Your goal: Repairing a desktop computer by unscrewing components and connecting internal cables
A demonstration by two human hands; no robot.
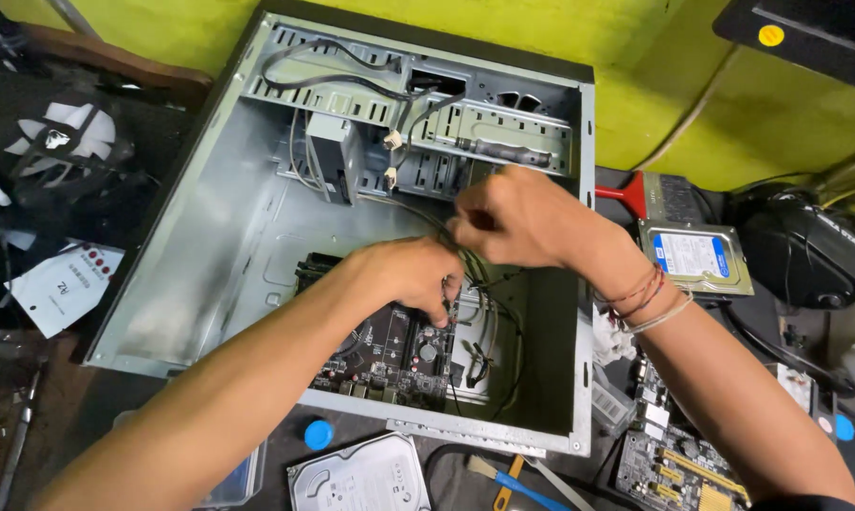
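Inside the open computer case [210,246], lying on its side on the desk [96,416], both hands work over the black motherboard [390,355]. Left hand [404,274] rests on the board's upper edge, fingers [442,308] curled together and pressing down beside thin black cables [489,312]. Right hand [522,218] is just above it, fingers pinched on the same cable bundle. Outside the case, one hard drive [697,257] lies to the right, another hard drive [361,478] lies below, near a blue-handled brush [517,487].
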